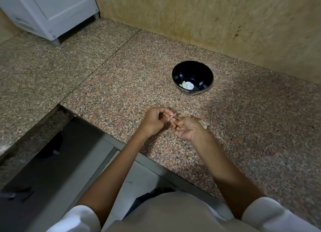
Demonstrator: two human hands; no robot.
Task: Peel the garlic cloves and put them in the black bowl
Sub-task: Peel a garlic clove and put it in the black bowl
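Note:
The black bowl (192, 72) stands on the speckled granite counter (121, 79), with several peeled pale cloves (187, 85) lying at its bottom. In front of it, near the counter's front edge, my left hand (155, 121) and my right hand (186, 128) meet with curled fingers. Both pinch one small garlic clove (173, 116) between their fingertips; most of it is hidden. Some loose garlic or skin (203, 124) lies on the counter just behind my right hand.
A beige tiled wall (225, 23) rises behind the counter. A white appliance (52, 11) stands at the back left. The counter steps down to a dark gap and floor (52, 162) at the lower left.

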